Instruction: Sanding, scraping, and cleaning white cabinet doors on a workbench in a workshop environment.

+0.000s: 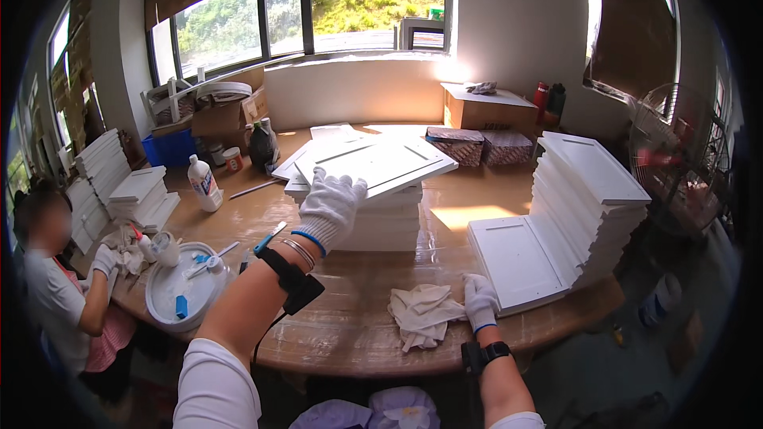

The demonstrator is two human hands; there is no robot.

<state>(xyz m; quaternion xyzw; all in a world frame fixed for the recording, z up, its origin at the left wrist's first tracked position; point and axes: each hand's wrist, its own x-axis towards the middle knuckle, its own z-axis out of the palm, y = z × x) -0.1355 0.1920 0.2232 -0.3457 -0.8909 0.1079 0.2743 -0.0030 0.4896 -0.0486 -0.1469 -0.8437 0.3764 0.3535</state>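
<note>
My left hand [331, 200], in a white knit glove, grips the near edge of the top white panel [389, 160]. This framed panel lies askew on a stack of similar panels [381, 222] in the middle of the table; the hand hides part of its edge. Lower right, my gloved right hand [480, 302] is closed on the corner of a crumpled white cloth [424, 316] lying on the table. Just beyond that hand lies a low pile of white panels [520, 262], with a taller stack [592, 171] behind it.
A round white tray [163, 290] holds small bottles and blue pieces at left. Near it are a white bottle [204, 183] and a gloved co-worker [60, 286]. Boxes [489, 111] line the table's back; a fan [675, 159] stands right.
</note>
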